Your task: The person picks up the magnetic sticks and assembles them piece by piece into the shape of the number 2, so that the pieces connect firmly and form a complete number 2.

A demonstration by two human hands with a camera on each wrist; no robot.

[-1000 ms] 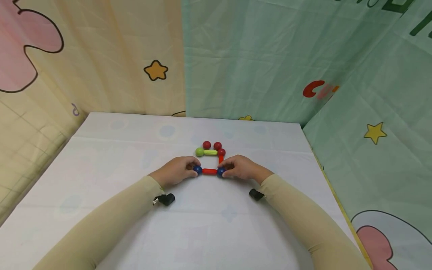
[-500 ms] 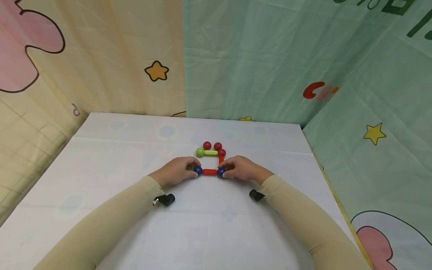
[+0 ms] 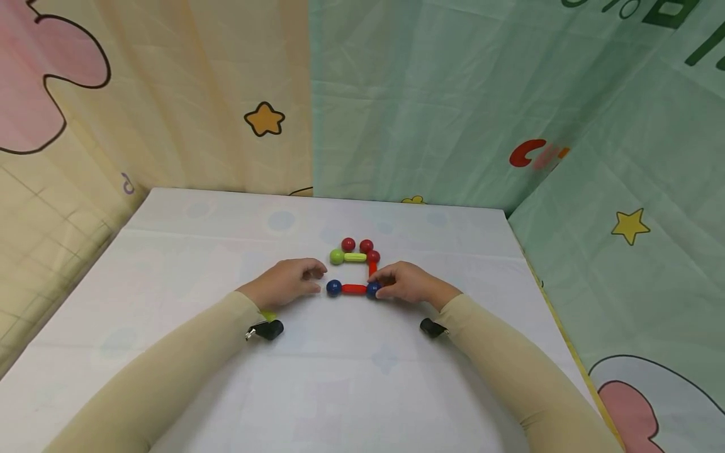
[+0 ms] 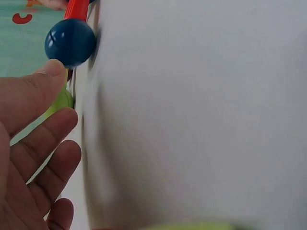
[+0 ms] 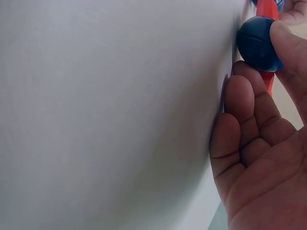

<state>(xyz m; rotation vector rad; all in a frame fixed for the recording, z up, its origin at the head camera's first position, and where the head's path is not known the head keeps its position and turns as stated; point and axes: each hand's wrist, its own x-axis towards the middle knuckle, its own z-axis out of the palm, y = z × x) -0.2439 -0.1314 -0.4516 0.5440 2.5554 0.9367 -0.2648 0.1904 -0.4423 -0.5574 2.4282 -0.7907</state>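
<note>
A red rod (image 3: 354, 289) joins a left blue ball (image 3: 334, 288) to a right blue ball (image 3: 372, 290). From the right one, another red rod (image 3: 372, 268) runs back to a red ball (image 3: 373, 257), which meets a yellow-green rod (image 3: 355, 257) ending in a green ball (image 3: 337, 257). My left hand (image 3: 286, 282) is a little left of the left blue ball, fingers apart and holding nothing. Between thumb and fingers, my right hand (image 3: 409, 283) pinches the right blue ball, also seen as a dark blue ball (image 5: 259, 44) in the right wrist view.
Two loose-looking red balls, one on the left (image 3: 348, 244) and one on the right (image 3: 366, 246), sit just behind the yellow-green rod. All lies on a white-covered table (image 3: 362, 377). Printed curtains (image 3: 453, 113) hang behind and at the sides.
My left hand has let go of the left blue ball and moved slightly left, its fingers spreading. The right hand keeps its pinch in the same place.
</note>
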